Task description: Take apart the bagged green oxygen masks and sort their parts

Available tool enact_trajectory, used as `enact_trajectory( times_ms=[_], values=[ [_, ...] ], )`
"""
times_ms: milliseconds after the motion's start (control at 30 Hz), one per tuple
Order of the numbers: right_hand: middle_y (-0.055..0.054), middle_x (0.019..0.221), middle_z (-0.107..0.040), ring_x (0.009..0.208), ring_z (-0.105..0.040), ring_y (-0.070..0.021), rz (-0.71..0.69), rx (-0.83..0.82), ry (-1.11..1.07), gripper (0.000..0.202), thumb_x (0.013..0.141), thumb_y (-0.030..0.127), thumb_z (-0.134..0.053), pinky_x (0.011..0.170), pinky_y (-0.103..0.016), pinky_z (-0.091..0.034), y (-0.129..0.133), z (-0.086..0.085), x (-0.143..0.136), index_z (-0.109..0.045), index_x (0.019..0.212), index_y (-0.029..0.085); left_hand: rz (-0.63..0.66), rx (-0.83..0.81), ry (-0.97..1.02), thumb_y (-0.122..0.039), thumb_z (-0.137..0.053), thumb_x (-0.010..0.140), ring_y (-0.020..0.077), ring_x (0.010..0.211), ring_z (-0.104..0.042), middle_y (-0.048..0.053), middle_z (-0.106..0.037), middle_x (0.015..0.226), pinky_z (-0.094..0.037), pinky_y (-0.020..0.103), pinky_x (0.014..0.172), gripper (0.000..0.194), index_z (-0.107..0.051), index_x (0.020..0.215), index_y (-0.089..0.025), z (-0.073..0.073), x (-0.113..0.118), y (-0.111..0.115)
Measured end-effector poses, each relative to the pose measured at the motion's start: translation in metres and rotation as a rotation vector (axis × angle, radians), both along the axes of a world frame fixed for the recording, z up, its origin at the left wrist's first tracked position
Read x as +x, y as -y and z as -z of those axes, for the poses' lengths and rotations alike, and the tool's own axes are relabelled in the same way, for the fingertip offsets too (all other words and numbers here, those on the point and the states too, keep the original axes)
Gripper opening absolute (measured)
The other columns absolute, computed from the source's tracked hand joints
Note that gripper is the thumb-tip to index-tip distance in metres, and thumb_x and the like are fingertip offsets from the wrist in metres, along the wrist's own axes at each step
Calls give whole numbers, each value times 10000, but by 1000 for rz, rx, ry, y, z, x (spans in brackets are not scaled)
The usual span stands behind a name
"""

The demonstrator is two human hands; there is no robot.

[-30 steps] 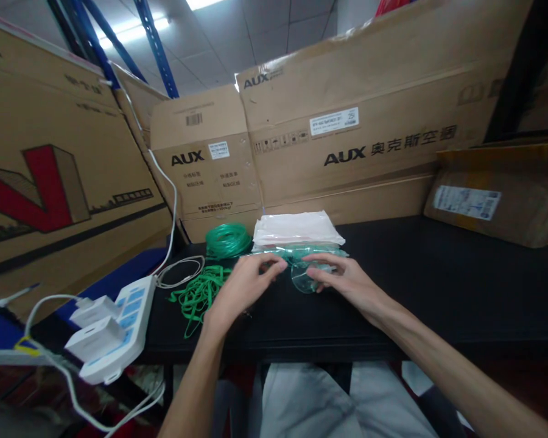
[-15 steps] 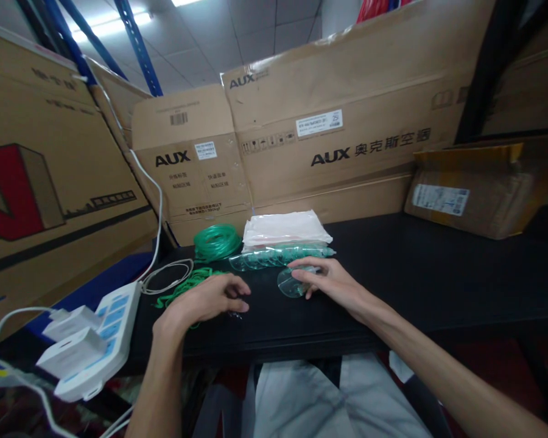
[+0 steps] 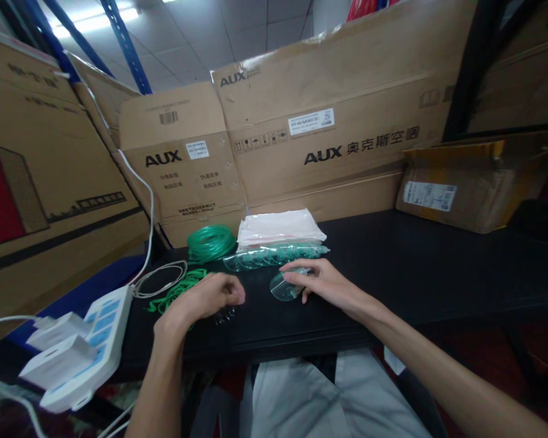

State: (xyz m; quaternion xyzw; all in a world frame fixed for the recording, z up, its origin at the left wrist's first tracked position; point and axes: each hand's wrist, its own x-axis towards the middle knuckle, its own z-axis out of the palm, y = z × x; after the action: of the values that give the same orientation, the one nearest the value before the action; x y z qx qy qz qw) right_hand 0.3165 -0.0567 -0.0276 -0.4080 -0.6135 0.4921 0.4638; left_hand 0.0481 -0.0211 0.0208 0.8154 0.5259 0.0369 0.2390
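Note:
My right hand [image 3: 317, 281] is closed on a clear, green-tinted oxygen mask [image 3: 281, 290], thumb and fingers gripping its right side just above the black table. My left hand [image 3: 217, 295] has its fingertips pinched together; whatever is between them, if anything, is hidden. Just below that hand lie several small shiny metal pieces [image 3: 225, 314], too small to make out well. A tangle of green straps [image 3: 176, 292] lies partly behind my left wrist. Beyond my hands, a nested row of similar clear masks [image 3: 274, 255] lies on its side.
Behind the masks is a stack of white plastic-wrapped packs [image 3: 281, 228], with a coil of green tubing [image 3: 211, 242] to its left. A white power strip [image 3: 94, 350] with plugs and cables borders the left. Cardboard panels [image 3: 347, 115] wall the back; a carton [image 3: 461, 188] stands right.
My left hand's fingers have drawn together from apart, uncovering more of the small metal pieces below. My right hand keeps hold of the mask. The view has shifted slightly.

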Motion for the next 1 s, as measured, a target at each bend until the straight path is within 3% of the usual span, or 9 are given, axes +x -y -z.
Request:
enact_trajectory(
  times_ms=[200, 367, 567, 800, 1000],
  values=[
    [-73, 869, -722, 594, -589, -122, 2, 3, 39, 472, 780, 492, -738, 520, -249, -500, 0, 0, 1, -755, 1092, 137, -29, 2, 1, -484, -641, 781, 197, 813, -667, 21, -737, 843, -458, 236, 694, 327, -723, 894, -188, 1, 1, -1],
    [-48, 807, -721, 535, -525, -88, -20, 39, 175, 433, 812, 485, -715, 530, -225, -435, 2, -1, 0, -759, 1073, 142, -3, -14, 8, -422, -644, 777, 189, 805, -668, 12, -743, 827, -456, 229, 687, 284, -733, 920, -193, 0, -2, 1],
    [-13, 693, -661, 551, -475, -91, -41, 70, 227, 402, 836, 484, -694, 519, -203, -368, 3, 2, -3, -769, 1075, 169, 0, 140, 69, -333, -577, 823, 187, 804, -665, 33, -737, 857, -456, 245, 705, 222, -731, 856, -178, 9, 0, -1],
    [-8, 720, -658, 588, -490, -100, 14, 104, 223, 370, 816, 462, -713, 530, -193, -376, 4, 0, -6, -784, 1058, 191, 20, 288, 44, -340, -520, 874, 193, 792, -645, 31, -723, 849, -429, 260, 711, 244, -710, 864, -188, 4, 25, -5],
    [-3, 780, -693, 627, -511, -110, 68, 159, 255, 311, 806, 426, -712, 564, -201, -391, 2, 5, -8, -800, 1021, 219, 82, 162, 36, -214, -552, 808, 155, 744, -614, -9, -692, 790, -413, 225, 673, 209, -665, 983, -198, 19, 46, -5]
  ],
)
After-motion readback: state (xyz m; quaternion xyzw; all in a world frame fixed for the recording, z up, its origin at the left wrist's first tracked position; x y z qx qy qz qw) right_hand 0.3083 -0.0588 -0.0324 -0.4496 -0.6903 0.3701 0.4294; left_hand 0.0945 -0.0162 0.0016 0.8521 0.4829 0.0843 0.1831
